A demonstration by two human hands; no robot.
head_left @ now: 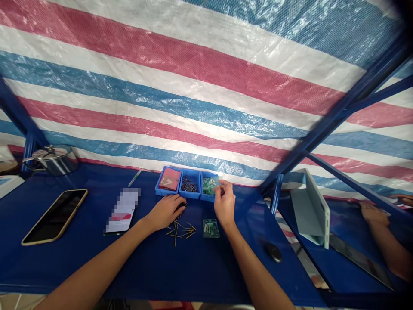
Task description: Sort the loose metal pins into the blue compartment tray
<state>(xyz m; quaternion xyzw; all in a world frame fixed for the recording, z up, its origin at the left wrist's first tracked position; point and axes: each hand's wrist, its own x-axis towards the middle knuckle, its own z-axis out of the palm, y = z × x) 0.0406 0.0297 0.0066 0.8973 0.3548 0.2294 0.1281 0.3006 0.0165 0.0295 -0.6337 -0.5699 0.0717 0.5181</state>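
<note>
My left hand [167, 211] rests palm down on the blue table, fingers curled over a small dark part beside a scatter of thin brass pins [181, 229]. My right hand [225, 201] is raised at the rightmost of three small blue bins [193, 196], its fingertips pinched on a small clear bag of green parts [210, 185]. The middle bin holds dark pins [189, 186], the left bin a reddish bag [169, 178]. Another small bag of green parts [211, 227] lies flat on the table just below my right hand.
A phone [54, 216] lies at the left, a paper card [121, 211] beside it. A metal pot with lid [54, 159] stands at the back left. A dark oval object [273, 252] sits right. Another person's arm [383, 234] and a propped tablet [312, 211] are beyond the blue frame post.
</note>
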